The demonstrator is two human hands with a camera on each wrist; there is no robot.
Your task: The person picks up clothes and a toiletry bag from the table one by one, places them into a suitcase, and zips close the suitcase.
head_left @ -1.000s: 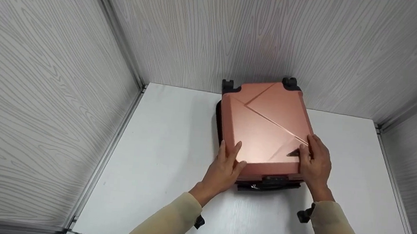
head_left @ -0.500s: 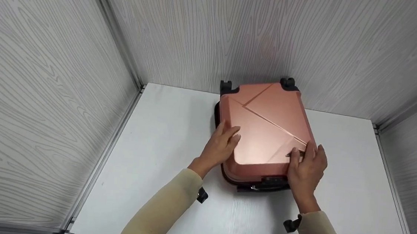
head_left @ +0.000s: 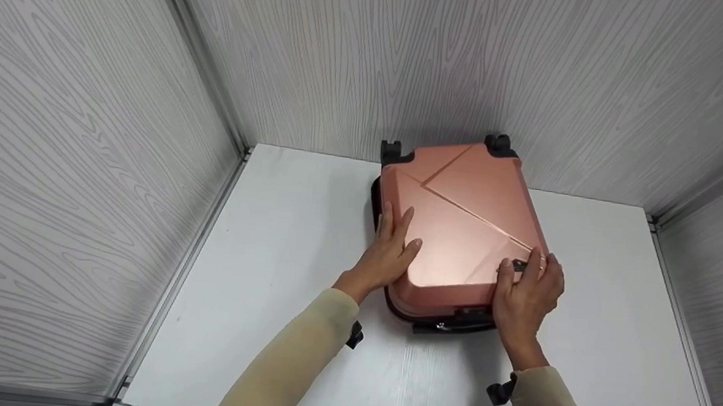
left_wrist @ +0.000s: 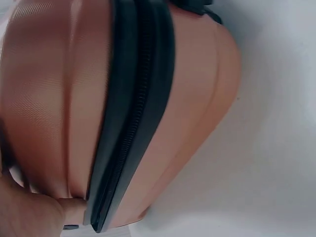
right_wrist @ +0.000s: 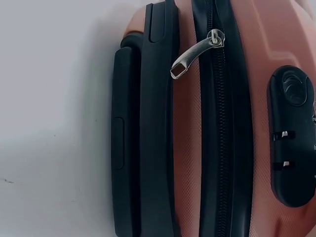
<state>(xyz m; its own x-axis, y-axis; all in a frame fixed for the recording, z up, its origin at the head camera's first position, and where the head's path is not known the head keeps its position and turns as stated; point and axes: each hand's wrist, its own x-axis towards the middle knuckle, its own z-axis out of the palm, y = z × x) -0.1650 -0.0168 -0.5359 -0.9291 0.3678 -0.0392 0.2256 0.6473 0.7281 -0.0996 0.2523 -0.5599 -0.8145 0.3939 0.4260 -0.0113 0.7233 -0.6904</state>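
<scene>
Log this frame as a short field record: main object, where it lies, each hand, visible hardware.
object: rose-gold hard-shell suitcase, lying flat
surface: white table, gray wood-grain walls around it
position: wheel end toward the back wall, black wheels at the far corners
left hand: left hand rests with straight fingers on the near-left edge of the shell
right hand: right hand lies over the near-right corner
hardware: black zipper band with silver zipper pull, black carry handle, black lock
</scene>
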